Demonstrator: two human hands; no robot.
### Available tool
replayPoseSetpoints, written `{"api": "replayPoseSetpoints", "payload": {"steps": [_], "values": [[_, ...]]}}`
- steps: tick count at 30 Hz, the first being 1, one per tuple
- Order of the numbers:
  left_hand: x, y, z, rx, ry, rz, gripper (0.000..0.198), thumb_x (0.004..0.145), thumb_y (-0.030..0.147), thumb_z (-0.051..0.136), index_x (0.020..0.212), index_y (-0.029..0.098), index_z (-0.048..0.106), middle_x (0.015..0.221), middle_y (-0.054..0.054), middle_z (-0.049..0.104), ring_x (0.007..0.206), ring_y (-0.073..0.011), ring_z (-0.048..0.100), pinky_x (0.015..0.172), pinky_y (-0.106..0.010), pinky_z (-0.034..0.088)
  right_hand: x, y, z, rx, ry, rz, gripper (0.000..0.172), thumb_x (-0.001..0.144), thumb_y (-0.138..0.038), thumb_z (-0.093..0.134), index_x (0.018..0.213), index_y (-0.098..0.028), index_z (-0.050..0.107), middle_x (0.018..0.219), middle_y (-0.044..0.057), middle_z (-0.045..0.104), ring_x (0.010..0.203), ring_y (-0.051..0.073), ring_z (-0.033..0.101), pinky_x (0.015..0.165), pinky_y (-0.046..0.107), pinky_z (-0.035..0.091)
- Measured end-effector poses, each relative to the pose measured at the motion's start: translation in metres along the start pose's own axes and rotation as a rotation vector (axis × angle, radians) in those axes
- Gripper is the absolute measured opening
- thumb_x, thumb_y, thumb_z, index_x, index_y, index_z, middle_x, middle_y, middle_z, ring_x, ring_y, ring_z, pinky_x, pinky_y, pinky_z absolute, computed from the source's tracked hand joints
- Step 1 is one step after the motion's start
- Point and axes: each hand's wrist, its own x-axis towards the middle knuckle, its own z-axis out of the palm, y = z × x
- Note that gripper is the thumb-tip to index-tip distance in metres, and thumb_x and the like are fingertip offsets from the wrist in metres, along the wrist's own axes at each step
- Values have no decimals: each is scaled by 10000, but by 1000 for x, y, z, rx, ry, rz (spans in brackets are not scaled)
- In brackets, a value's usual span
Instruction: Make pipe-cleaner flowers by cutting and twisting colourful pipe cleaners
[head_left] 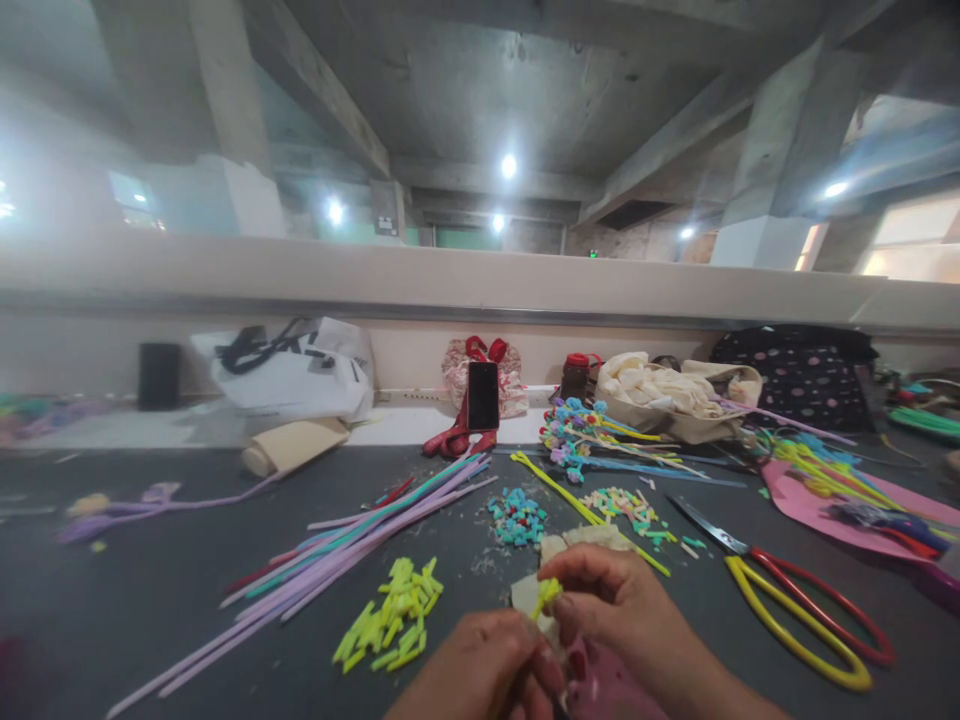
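Both hands meet low over the dark table (150, 600). My right hand (619, 610) and left hand (480, 670) pinch one short yellow-green chenille piece (546, 595) at the fingertips, steadying it. A heap of cut yellow-green pieces (394, 620) lies within reach on my left, scissors (795, 610) on my right.

A handicraft workshop on a bare industrial floor.
Raw concrete beams (480, 90) and a column (780, 150) hang over a long dark work table (150, 590) strewn with pipe cleaners (352, 545), cut yellow-green bits (394, 615), scissors (795, 600) and finished pipe-cleaner flowers (592, 430); bags (292, 375) line the ledge behind.
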Motion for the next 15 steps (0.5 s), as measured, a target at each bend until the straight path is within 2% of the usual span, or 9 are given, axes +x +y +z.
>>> {"api": "replayPoseSetpoints", "payload": {"steps": [4,8,12,15], "values": [[2,4,0,53,-43,-6,279,712,291,352,579,155,556,416,30,495,372,-73,371,392,-188,214,0,-4,1,-39,-6,-20,151,622,-172,668,770,-148,650,631,-26,622,526,66,522,504,168,415],[-1,6,-2,130,-51,61,269,729,290,372,627,151,578,464,44,486,395,-65,346,403,-188,199,-3,-5,1,-90,-57,9,244,630,-180,635,873,-173,609,554,-53,551,450,71,483,440,181,374],[-5,8,-3,228,-55,82,330,762,369,368,620,153,574,493,46,447,435,-72,340,431,-198,206,-7,-8,2,-222,-62,33,194,648,-86,543,809,-180,598,525,-53,529,452,79,489,438,183,352],[-8,10,-1,297,-41,96,355,761,398,361,614,151,570,540,33,446,485,-85,363,472,-208,237,-8,-13,5,-218,-62,46,149,656,-87,526,765,-169,587,531,-53,507,467,79,477,453,189,361]]}}
